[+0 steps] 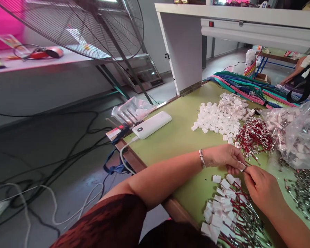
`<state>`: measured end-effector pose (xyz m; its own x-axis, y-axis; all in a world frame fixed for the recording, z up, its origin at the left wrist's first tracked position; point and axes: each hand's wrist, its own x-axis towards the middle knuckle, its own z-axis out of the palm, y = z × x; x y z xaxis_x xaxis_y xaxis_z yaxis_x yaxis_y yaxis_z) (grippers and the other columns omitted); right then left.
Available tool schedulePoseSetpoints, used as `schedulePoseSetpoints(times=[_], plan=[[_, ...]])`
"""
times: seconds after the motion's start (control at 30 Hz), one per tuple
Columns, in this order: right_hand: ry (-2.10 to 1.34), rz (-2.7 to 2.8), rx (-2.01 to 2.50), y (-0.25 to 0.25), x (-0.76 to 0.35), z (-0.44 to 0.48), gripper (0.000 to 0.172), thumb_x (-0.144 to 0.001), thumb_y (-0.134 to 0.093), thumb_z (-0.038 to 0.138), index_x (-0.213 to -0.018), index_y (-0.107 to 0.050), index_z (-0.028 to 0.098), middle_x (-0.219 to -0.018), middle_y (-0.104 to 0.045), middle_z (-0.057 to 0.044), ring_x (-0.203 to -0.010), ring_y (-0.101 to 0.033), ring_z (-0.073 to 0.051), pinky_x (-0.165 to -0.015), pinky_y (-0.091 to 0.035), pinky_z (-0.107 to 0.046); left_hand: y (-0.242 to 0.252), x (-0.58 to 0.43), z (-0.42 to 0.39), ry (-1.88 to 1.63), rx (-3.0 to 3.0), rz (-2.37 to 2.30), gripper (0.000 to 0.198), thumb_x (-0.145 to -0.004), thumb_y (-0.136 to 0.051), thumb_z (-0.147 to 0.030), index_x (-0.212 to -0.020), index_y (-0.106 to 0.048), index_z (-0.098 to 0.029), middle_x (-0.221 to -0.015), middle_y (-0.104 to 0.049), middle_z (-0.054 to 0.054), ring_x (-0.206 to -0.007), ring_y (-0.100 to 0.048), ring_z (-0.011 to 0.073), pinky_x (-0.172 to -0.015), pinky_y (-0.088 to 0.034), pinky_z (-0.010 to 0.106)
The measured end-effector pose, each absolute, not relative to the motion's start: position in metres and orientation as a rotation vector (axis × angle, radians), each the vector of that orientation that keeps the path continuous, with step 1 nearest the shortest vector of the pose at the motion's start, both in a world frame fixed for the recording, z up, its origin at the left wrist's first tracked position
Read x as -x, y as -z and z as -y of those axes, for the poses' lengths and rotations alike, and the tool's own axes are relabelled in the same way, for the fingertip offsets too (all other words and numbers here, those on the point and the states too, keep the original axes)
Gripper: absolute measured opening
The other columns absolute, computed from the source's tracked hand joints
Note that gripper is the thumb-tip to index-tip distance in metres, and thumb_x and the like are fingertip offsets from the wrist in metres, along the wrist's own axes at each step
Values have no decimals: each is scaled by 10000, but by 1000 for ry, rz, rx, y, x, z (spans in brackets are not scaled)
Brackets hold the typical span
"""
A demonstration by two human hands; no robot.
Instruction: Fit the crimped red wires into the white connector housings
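Note:
My left hand (226, 157) pinches a small white connector housing (243, 167) between thumb and fingers above the green table (175, 137). My right hand (260, 187) meets it fingertip to fingertip, its fingers closed on a thin red wire that is hard to make out. Just below both hands lies a heap of white housings with red wires attached (227, 213). A pile of loose white housings (222, 115) sits farther back, with a bundle of red wires (254, 136) to its right.
A white power bank (152, 124) with a cable lies near the table's left edge. Clear bags of parts (297, 134) and metal terminals (305, 193) fill the right. Coloured wire bundles (248, 86) lie at the back. A big fan (88, 27) stands left, cables cross the floor, and another person (302, 69) sits far right.

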<state>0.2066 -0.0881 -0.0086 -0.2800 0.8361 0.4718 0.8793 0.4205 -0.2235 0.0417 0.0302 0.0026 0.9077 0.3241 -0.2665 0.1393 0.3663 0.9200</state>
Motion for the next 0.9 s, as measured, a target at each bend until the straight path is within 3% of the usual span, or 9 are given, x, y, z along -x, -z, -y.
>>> schedulePoseSetpoints(times=[0.1,0.2,0.27,0.33,0.43,0.5,0.6,0.77,0.9], plan=[[12,2106,1465,8,-200,92,221,-928,-444,202,-730,-540,208,-626,-574,-2,-549,-523,-133,-543,-388,-264,-17,-33,-36,-80,-1465,-495,242,-717,-753,-372,-823,-670,-171,-589,-628,-13,-527,-556,94,-511,-438,224],[-196,2076,1535,-5,-189,99,210,-906,-476,218,-724,-580,212,-620,-602,12,-537,-542,-126,-545,-406,-260,-36,-12,-55,-172,-1864,-709,320,-794,-664,-467,-944,-685,-184,-742,-655,25,-612,-559,110,-527,-407,215],[-434,2128,1537,-16,-186,104,211,-900,-496,247,-732,-622,220,-630,-625,20,-552,-561,-123,-546,-420,-252,-43,5,-71,-397,-2057,-1240,380,-830,-598,-523,-857,-670,-151,-813,-655,78,-721,-575,160,-585,-405,237],[-598,2155,1556,-24,-191,105,266,-917,-480,288,-721,-650,228,-627,-636,16,-563,-570,-124,-541,-424,-247,-43,18,-87,-315,-2116,-1661,354,-851,-584,-468,-813,-653,-123,-836,-653,127,-801,-594,224,-631,-406,270],[-419,2043,1730,-22,-212,96,344,-929,-445,336,-676,-647,221,-568,-611,4,-505,-526,-130,-506,-394,-262,-32,24,-102,-148,-2179,-1758,224,-835,-619,-343,-829,-649,-122,-886,-664,149,-854,-617,260,-644,-400,273],[-182,1933,1849,-13,-225,85,284,-901,-480,348,-728,-661,214,-635,-647,-16,-539,-545,-144,-542,-404,-278,-24,20,-104,-132,-2199,-1720,175,-828,-629,-303,-822,-648,-129,-895,-671,144,-856,-623,256,-639,-395,268],[9,1953,1944,3,-229,72,225,-879,-517,352,-797,-670,208,-793,-679,-47,-624,-588,-171,-573,-403,-297,-17,8,-99,-181,-2207,-1636,177,-800,-668,-320,-757,-637,-151,-819,-678,105,-796,-619,229,-628,-389,262],[148,2082,1995,17,-220,70,224,-901,-489,286,-762,-644,204,-784,-647,-49,-621,-575,-182,-529,-349,-298,-21,-4,-84,-181,-2053,-1374,376,-847,-584,-352,-521,-499,-185,-446,-548,19,-510,-543,155,-587,-394,256],[37,1979,1859,17,-230,71,245,-916,-478,329,-786,-644,205,-802,-658,-41,-610,-583,-165,-569,-394,-292,-32,4,-81,-188,-2084,-1379,421,-878,-520,-356,-499,-467,-179,-427,-514,10,-422,-462,120,-547,-355,263]])
